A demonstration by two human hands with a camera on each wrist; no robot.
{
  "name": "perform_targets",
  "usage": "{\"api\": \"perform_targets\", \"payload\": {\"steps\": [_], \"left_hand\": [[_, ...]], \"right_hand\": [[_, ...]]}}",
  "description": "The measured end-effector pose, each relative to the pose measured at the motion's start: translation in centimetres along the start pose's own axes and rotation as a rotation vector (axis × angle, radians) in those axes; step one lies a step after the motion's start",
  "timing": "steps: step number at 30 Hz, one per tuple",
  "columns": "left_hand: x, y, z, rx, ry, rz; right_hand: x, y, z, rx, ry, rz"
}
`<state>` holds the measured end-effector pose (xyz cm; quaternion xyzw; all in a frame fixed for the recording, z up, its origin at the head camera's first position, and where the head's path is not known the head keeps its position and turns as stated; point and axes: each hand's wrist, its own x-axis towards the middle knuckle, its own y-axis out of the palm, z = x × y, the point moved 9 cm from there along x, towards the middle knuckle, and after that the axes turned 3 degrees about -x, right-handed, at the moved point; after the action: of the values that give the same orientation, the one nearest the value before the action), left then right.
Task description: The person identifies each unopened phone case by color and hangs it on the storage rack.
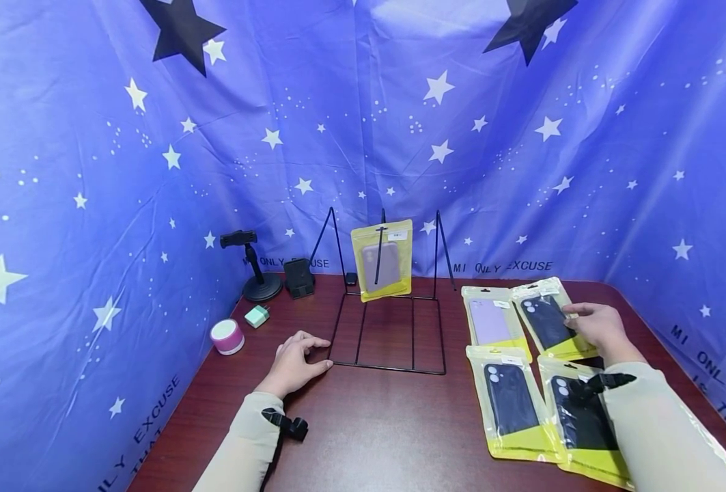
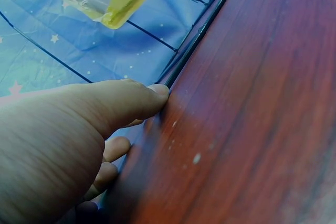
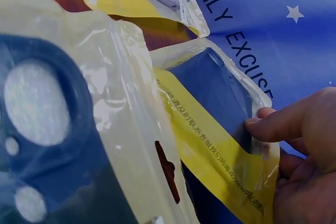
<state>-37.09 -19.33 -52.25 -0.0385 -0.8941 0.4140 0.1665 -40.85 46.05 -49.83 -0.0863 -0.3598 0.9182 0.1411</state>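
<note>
**Desk:** What does the head view show?

**Photographer:** A person at a dark wooden table before a starred blue backdrop; the right hand pinches the edge of a packaged dark phone case, thumb on top of the yellow-and-clear bag; the right wrist view shows the fingertips closed on that bag's rim, the bag apparently at or just off the table.

**Desk:** And the left hand?

**Photographer:** The left hand rests on the table, fingers relaxed and holding nothing, thumb tip touching the front bar of a black wire display rack; it looks to be steadying the rack.

**Desk:** How far along is the work?

**Photographer:** By my reading, early; one lilac case in its bag already hangs on the rack; left on the table are a lilac one beside the gripped bag, and two dark ones nearer the person; the gripped one is not yet hung.

**Desk:** Anything else?

**Photographer:** At far left, a phone stand, a small black holder, a mint charger, a pink-banded round speaker.
</note>
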Motion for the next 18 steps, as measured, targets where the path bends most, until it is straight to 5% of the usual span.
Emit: {"api": "perform_targets", "payload": {"steps": [18], "left_hand": [[-0.04,-0.04,-0.16,-0.009,0.008,-0.003]], "right_hand": [[0.17,-0.85,0.74,0.077,-0.051,-0.050]]}}
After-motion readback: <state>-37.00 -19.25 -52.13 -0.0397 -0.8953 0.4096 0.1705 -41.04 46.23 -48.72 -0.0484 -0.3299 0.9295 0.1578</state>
